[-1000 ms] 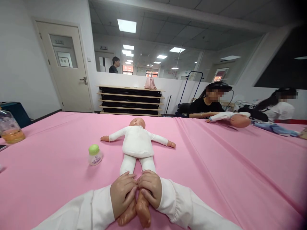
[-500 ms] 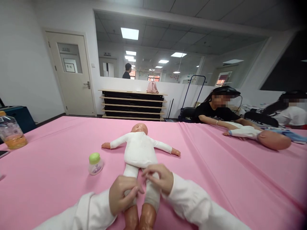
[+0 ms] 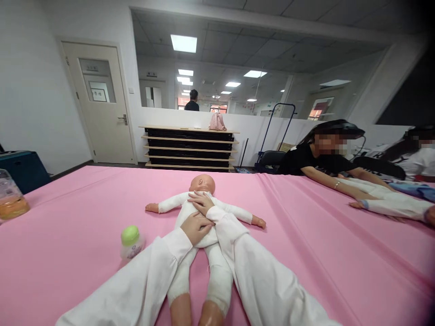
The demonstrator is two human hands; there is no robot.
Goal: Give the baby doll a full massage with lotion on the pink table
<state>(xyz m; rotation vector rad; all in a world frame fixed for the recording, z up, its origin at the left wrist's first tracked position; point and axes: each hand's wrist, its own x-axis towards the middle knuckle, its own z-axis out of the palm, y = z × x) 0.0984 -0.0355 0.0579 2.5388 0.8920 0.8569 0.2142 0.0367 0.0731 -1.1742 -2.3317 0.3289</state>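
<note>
A baby doll (image 3: 214,260) with a white cloth body lies on the pink table cover, its head away from me and its arms spread. On its lower torso rests my left hand (image 3: 196,227), fingers laid out fairly flat and pointing right. Farther up, my right hand (image 3: 203,203) lies flat on the upper torso near the neck, its fingers reaching left. Both hands are open and grip nothing; they cover much of the torso. Left of the doll stands a small jar (image 3: 132,244) with a green lid, partly behind my left sleeve.
The pink cover (image 3: 81,217) spreads over the table. A bottle with orange liquid (image 3: 12,199) stands at the left edge. At right, a person in black (image 3: 299,158) reaches over another doll (image 3: 394,203). Shelving (image 3: 190,147) and a door (image 3: 102,122) are behind.
Both my hands have moved forward from above the doll's legs onto its torso and flattened there. The person at right has shifted right with the other doll.
</note>
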